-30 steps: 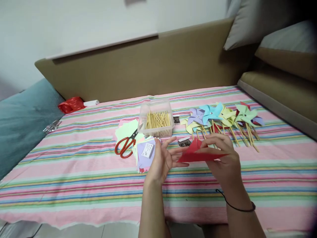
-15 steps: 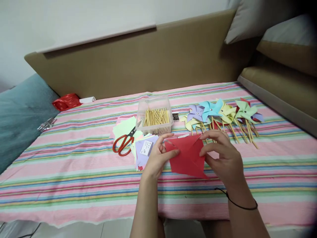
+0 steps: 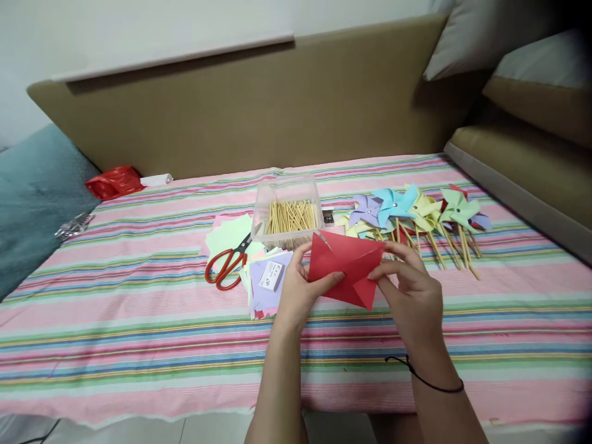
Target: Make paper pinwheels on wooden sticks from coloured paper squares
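A red paper square [image 3: 345,265] with slits cut in from its corners is held above the striped cloth. My left hand [image 3: 303,287] grips its left side, thumb on top and fingers underneath. On the other side, my right hand [image 3: 409,287] pinches the right edge between thumb and fingers. To the left of my hands lie red-handled scissors [image 3: 226,268], resting partly on pale green paper sheets [image 3: 226,237]. A small white labelled box [image 3: 271,275] sits on a stack of coloured paper squares [image 3: 261,302]. Behind the red paper stands a clear plastic box [image 3: 287,188] of wooden sticks [image 3: 291,216].
Several finished paper pinwheels [image 3: 395,206] on sticks lie at the right. A red plastic bag [image 3: 115,182], a white item [image 3: 156,179] and a clear packet [image 3: 74,226] lie at the far left. The striped cloth [image 3: 139,345] covers the surface, with cushions [image 3: 531,117] at the right.
The red paper has turned and tilted in my hands, its lower corner now pointing down at the right. My right hand has moved slightly left; both hands still hold the paper.
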A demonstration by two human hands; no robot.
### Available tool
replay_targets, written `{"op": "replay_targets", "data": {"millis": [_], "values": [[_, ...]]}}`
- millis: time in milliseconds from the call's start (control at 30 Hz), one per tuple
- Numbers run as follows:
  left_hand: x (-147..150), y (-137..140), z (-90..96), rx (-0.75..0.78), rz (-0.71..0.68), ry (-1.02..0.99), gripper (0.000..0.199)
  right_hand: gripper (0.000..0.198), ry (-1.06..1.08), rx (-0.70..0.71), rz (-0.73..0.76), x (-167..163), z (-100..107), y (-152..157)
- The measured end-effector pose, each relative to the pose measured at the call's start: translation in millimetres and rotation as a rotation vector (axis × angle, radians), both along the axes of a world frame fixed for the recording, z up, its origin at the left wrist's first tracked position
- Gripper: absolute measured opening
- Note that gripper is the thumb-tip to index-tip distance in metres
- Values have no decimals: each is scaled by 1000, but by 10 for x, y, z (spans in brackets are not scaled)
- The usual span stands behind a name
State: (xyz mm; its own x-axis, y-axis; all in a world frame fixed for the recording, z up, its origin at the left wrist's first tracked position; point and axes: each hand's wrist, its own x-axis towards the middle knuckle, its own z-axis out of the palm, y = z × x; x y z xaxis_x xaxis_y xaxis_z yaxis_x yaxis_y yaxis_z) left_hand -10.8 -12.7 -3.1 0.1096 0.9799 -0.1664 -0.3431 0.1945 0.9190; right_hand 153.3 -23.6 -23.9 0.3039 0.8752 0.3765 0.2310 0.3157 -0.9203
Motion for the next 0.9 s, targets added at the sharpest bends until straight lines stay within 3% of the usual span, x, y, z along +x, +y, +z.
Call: {"op": "replay_targets", "data": {"millis": [133,300,467,700,900], "values": [[-15,26,-20,-2,132,40,62,12,171,-200,180,-13,6,24],[-64,55,-49,-7,136,104,63,18,414,-395,253,-65,11,22],[-103,63,-89,16,92,175,63,28,453,-399,248,-73,16,13],[-127,45,-31,150,42,482,57,50,418,-398,237,-48,-41,51],[-77,40,-63,63,135,275,46,55,459,-477,293,-59,-32,30]]}}
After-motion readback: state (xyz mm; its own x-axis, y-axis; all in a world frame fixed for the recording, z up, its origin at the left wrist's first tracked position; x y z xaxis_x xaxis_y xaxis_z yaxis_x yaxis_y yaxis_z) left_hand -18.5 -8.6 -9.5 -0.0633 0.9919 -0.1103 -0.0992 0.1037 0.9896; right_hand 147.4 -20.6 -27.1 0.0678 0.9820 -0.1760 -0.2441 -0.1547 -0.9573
